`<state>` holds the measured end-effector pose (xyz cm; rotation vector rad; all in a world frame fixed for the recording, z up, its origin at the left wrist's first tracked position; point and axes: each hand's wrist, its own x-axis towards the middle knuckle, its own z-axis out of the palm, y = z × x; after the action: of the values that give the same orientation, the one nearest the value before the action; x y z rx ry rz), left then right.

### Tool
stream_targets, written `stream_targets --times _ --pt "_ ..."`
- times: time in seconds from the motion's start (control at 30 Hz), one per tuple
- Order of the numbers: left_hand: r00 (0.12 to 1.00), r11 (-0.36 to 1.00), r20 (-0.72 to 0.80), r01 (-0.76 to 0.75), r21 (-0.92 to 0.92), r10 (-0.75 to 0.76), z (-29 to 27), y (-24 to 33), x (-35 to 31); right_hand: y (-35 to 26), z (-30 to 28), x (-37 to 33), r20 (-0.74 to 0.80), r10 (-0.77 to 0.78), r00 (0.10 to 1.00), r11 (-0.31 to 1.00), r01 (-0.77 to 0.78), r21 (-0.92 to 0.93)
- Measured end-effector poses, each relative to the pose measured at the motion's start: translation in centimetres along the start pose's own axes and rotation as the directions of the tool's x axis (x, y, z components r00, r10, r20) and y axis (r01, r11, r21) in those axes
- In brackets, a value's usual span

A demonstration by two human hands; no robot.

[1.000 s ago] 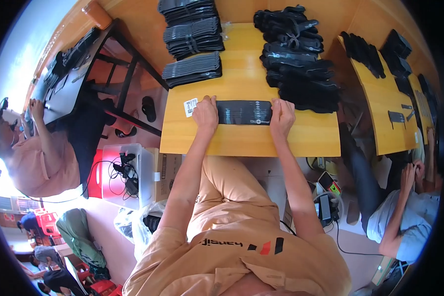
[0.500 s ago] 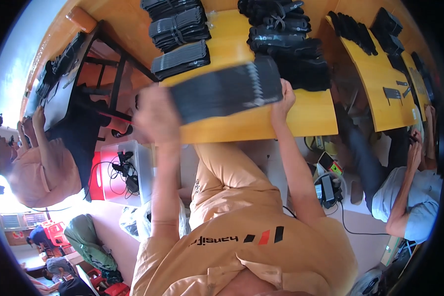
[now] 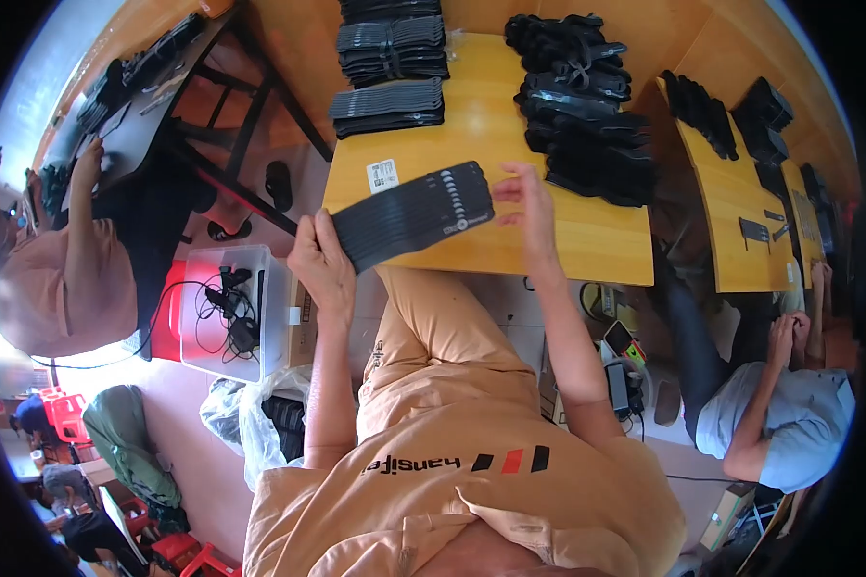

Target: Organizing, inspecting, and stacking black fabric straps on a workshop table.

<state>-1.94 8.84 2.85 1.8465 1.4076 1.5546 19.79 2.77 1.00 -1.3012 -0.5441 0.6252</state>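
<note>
My left hand point(image 3: 322, 258) is closed on the near-left end of a stack of flat black fabric pieces point(image 3: 399, 219), thumb on top. The stack is held tilted over the front part of the yellow table point(image 3: 587, 236). Its layers are slightly fanned, with a row of pale marks near the right end. My right hand point(image 3: 527, 207) is just off that right end, fingers apart, holding nothing. A white printed label point(image 3: 382, 175) lies on the table behind the stack.
Grey-black fabric stacks point(image 3: 388, 104) stand at the table's back left, some tied. Black fabric bundles point(image 3: 597, 144) pile at the back right. A clear bin point(image 3: 223, 327) with cables is on the floor at left. Co-workers sit at a left table and a right table point(image 3: 731, 231).
My right hand has let go of the stack's right end and opened. The stack, blurred before, is now steadier, with its right end lower, and the white label has come into view.
</note>
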Motion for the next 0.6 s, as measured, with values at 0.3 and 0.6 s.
stream_targets --times 0.3,0.6 --pt "0.844 0.623 0.305 0.533 -0.573 -0.441 0.6 -1.4 -1.6 -0.6 0.9 -1.5 0.098 0.030 0.995 0.993 -0.041 0.115" --pt "0.848 0.648 0.405 0.525 -0.551 -0.343 0.0 -0.4 -1.4 -1.0 1.8 -2.2 0.117 -0.001 0.993 0.990 -0.016 0.143"
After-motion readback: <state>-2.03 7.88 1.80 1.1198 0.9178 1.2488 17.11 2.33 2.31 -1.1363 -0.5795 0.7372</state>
